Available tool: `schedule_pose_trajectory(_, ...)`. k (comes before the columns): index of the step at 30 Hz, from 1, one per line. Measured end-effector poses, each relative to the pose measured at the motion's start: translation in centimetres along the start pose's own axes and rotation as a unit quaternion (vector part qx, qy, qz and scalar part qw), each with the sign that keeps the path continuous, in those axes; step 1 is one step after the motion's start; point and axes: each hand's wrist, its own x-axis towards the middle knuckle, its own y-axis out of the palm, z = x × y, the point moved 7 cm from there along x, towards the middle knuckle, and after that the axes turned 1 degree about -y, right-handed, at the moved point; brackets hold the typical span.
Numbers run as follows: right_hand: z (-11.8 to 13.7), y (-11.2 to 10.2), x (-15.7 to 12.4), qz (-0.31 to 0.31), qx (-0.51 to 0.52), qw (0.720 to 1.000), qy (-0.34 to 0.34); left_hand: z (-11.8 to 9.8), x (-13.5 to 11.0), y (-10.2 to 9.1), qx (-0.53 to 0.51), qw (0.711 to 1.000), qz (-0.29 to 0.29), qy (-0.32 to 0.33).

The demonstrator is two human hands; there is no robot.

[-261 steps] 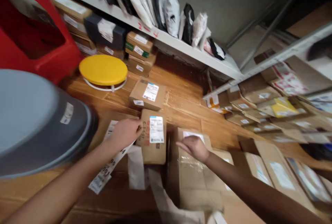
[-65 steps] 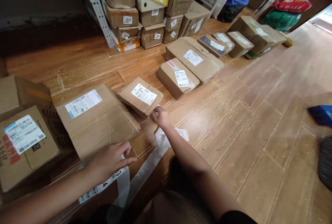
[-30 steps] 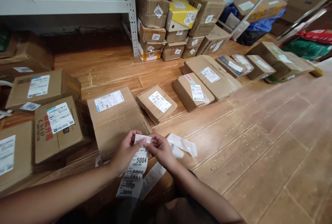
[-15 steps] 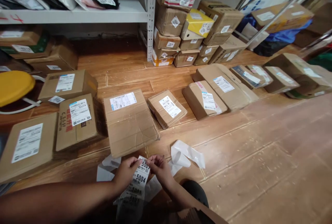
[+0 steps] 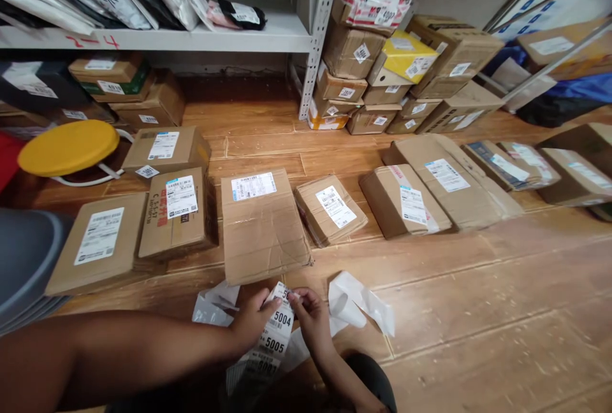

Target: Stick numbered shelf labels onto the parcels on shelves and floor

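Note:
A strip of printed number labels (image 5: 274,344) hangs between my hands, low in the middle of the view, with 5004 and 5005 readable on it. My left hand (image 5: 254,316) pinches its left edge near the top. At the upper right corner, the fingers of my right hand (image 5: 312,317) are closed on the same strip and partly cover the top number. Just beyond my hands lies a large cardboard box (image 5: 265,228) with a shipping label. A smaller cardboard box (image 5: 329,210) sits to its right. White backing paper (image 5: 363,301) curls on the floor beside and beneath my hands.
More labelled boxes (image 5: 404,202) stand in a row to the right and left. A yellow-topped stool (image 5: 69,147) and a grey tub (image 5: 29,260) are at the left. Behind are a metal shelf (image 5: 191,40) with bagged parcels and stacked boxes (image 5: 354,53).
The view has swung left, so boxes and shelf appear farther right, and the grey tub shows more. Both hands still grip the label strip; my right fingers now cover more of its top number.

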Motion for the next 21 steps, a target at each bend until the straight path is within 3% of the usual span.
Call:
schedule_pose_trajectory(5,2.2,-0.3,0.3,-0.019,-0.085,0.991,-0.099,-0.7,-0.4,0.9,-0.045,0.998,0.041,-0.001)
schedule_pose_trajectory(10,3.8,0.2,0.7,0.025,-0.074,0.995,-0.064,-1.4,-0.9,1.2,-0.056,0.996,0.069,-0.007)
schedule_pose_trajectory(14,4.6,0.1,0.8,0.019,-0.067,0.996,-0.057,-2.0,-1.6,1.3,-0.063,0.994,0.093,-0.010)
schedule_pose_trajectory(21,5.2,-0.1,1.2,0.028,-0.068,0.996,-0.040,-1.5,-1.4,1.0,-0.052,0.995,0.079,-0.032)
